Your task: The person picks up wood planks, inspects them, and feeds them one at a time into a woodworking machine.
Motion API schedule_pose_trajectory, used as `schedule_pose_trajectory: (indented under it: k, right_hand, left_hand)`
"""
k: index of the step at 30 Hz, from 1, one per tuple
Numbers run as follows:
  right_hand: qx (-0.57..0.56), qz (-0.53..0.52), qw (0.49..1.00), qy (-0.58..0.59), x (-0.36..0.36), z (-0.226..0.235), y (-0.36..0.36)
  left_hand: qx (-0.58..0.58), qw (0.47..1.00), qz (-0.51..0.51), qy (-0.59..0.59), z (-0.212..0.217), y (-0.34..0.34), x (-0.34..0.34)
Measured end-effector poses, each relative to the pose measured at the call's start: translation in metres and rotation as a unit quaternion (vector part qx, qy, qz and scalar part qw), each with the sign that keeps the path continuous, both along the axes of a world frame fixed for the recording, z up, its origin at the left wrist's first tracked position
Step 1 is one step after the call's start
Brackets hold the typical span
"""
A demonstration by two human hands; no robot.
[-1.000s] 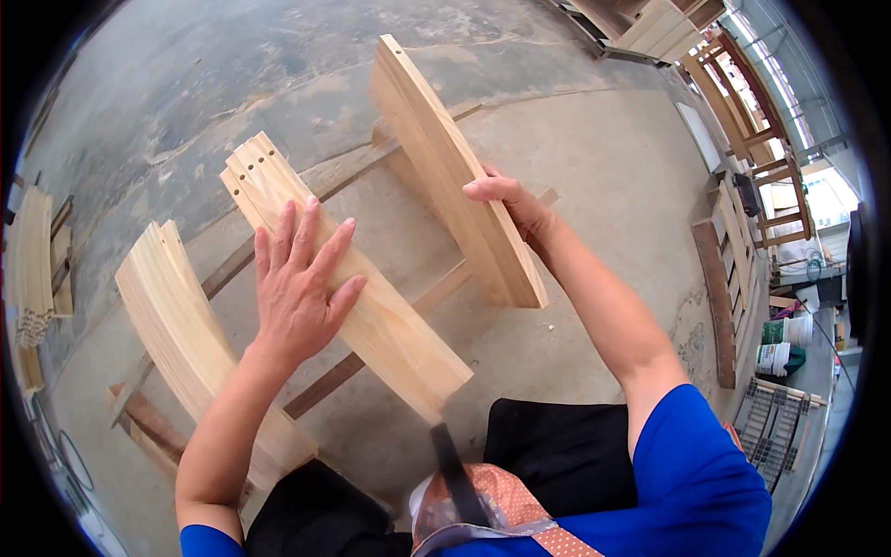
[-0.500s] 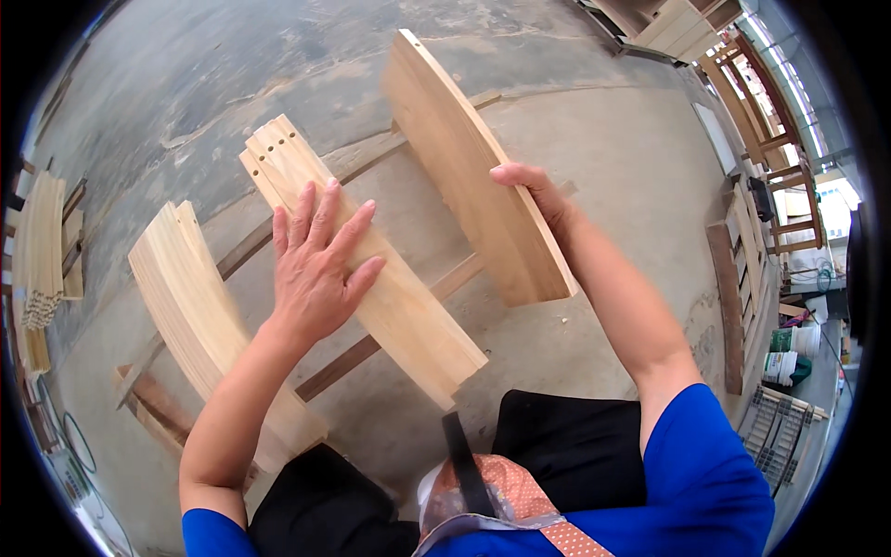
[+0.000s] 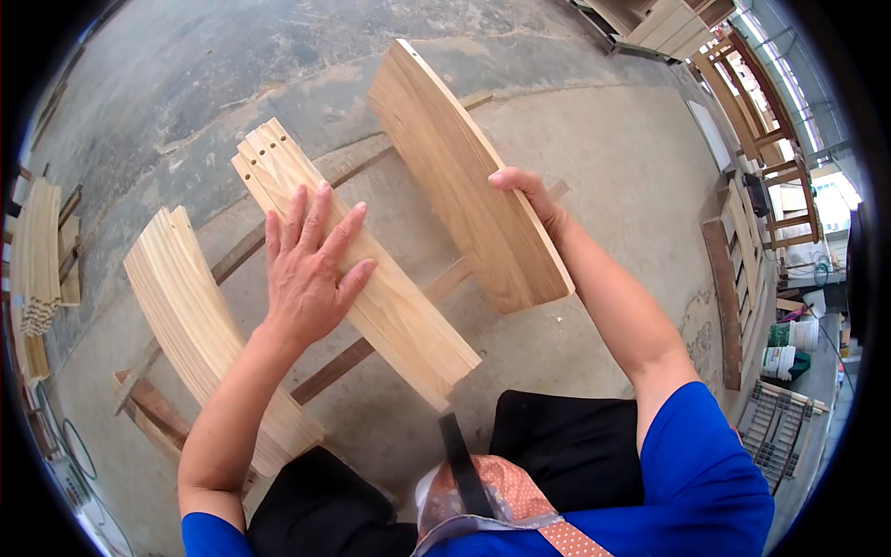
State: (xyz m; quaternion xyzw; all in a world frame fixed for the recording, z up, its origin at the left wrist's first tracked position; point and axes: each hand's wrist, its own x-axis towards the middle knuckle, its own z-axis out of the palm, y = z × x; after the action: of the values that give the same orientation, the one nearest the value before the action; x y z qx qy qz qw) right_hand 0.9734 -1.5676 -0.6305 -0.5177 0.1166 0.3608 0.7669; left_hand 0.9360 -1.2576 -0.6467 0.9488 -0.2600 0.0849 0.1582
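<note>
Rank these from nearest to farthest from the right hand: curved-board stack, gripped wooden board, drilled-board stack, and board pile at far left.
1. Wooden board, gripped by the right hand.
2. Drilled-board stack, middle, under the left hand.
3. Curved-board stack, left of the middle one.
4. Board pile, at the head view's far left edge.

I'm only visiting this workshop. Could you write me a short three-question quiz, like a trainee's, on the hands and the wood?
1. True or false: the left hand lies on the middle stack of pale boards with its fingers spread.

2. What does the right hand hold?
a) a bucket
b) a wide board
c) a hammer

3. Fill the gap: small dark round ___ show at the far end of the middle stack.

Key:
1. True
2. b
3. holes
</note>
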Motion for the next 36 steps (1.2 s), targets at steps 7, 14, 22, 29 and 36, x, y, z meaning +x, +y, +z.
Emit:
schedule_pose_trajectory:
  k: [7,14,22,29,36]
  right_hand:
    - [0.180,-0.008,0.984,-0.019,0.003,-0.009,0.000]
    - [0.082,-0.080,0.992,-0.053,0.009,-0.020,-0.003]
    - [-0.217,-0.031,0.945,-0.242,0.020,-0.016,0.019]
    - [-0.291,0.013,0.902,-0.320,-0.004,-0.013,0.061]
    - [-0.252,0.005,0.897,-0.362,-0.014,-0.009,0.083]
  left_hand:
    - [0.008,1.000,0.007,0.004,0.001,0.001,0.000]
    - [0.009,1.000,0.004,0.000,-0.003,-0.001,0.001]
    - [0.010,1.000,0.008,0.003,-0.002,0.002,0.000]
    - [0.004,1.000,0.003,-0.006,0.002,0.000,-0.001]
    - [-0.001,1.000,0.001,-0.009,0.002,0.002,-0.002]
